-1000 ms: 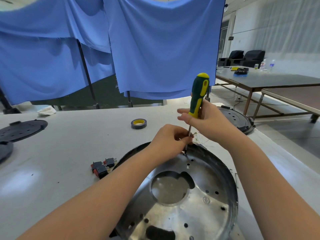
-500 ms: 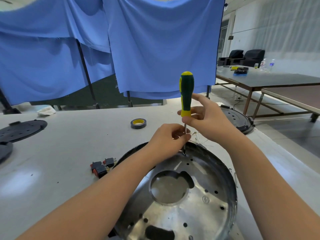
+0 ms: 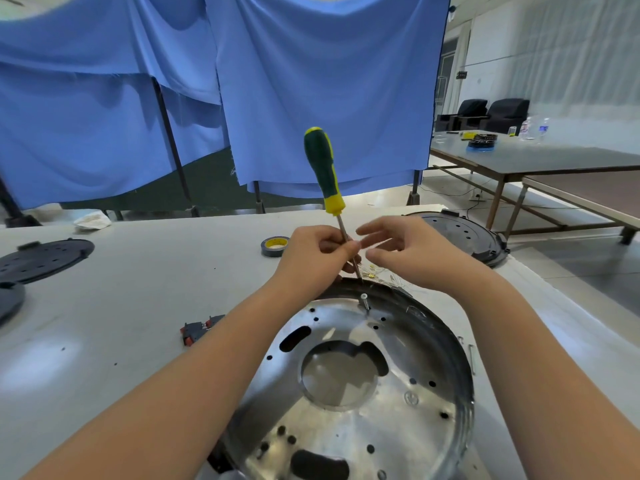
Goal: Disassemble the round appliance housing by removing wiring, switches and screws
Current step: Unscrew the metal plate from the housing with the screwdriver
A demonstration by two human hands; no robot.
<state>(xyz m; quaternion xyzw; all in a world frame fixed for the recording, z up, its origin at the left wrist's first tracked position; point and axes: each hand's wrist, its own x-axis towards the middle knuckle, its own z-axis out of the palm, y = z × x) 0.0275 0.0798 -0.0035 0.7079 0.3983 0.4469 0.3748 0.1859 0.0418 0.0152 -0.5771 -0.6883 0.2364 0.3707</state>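
Table (image 3: 121, 306) — housing (image 3: 363, 393), tape (image 3: 274, 246), switches (image 3: 199, 332)

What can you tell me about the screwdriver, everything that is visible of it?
The screwdriver has a dark green handle with a yellow cap and yellow collar, and a thin bare metal shaft. It leans with the handle up and to the left. The left hand pinches the shaft; nothing holds the handle. Its tip is above the far rim of the round metal housing.

tape roll (image 3: 274, 246) on table (image 3: 138, 289) | blue drapes (image 3: 311, 81) behind | possibly bottles (image 3: 535, 128) far right
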